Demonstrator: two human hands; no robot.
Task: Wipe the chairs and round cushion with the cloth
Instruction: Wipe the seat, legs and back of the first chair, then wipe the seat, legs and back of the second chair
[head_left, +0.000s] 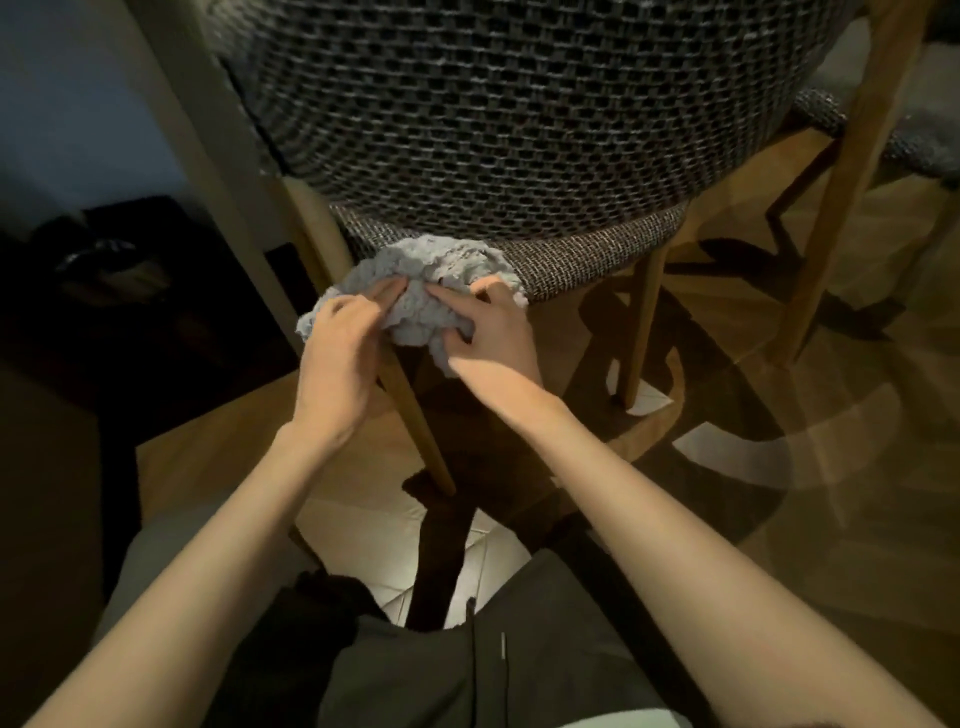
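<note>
Crumpled grey fluffy cloth (423, 291) between both hands; woven-backed chair (519, 130)

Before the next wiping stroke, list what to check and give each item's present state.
1. Grip: left hand and right hand both hold the cloth: ok.
2. Contact: the cloth lies against the chair seat edge: ok.
3. Cloth spread flat for a wide stroke: it is bunched up: not ok.
4. Woven chair back already wiped: cannot tell.
5. Wooden leg below the cloth wiped: cannot tell.
6. Round cushion located: cannot tell.
</note>
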